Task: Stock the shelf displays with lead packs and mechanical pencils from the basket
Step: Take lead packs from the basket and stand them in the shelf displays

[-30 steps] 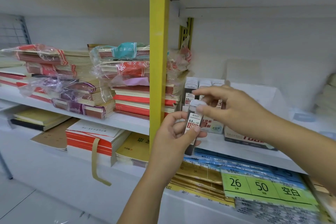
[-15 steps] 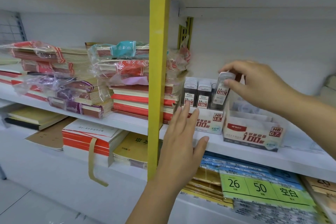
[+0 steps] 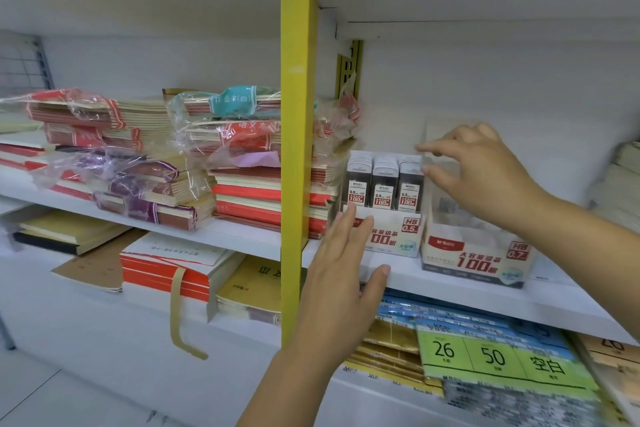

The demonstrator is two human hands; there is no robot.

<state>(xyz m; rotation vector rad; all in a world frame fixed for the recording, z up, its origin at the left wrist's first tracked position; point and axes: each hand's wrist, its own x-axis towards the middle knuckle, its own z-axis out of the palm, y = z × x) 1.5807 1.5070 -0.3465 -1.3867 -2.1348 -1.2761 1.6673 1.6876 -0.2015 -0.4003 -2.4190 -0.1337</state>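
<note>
The hands are apart, and neither is clamped on anything.

1. Left hand (image 3: 341, 274): fingers straight and together, palm toward the shelf (image 3: 467, 295). The fingertips lie at the front panel of the HB 0.5 display box (image 3: 394, 243), near its left corner. This position appears to brace the box so that it does not slide back or turn while its rows are handled.

2. Right hand (image 3: 481, 173): thumb and forefinger extended toward the top of the right-most row of lead packs (image 3: 383, 184). Nothing is visible between them. Blur prevents confirming contact with the row.

3. Lead packs: three upright rows stand in the HB 0.5 display box, labels forward, caps level. This arrangement keeps each grade legible to a customer.

4. HB 0.7 display box (image 3: 474, 258): stands just beside the first box, on its right. Its clear upper section looks mostly unfilled, so it is probably the next display to stock.

5. Basket and mechanical pencils: out of view.
</note>
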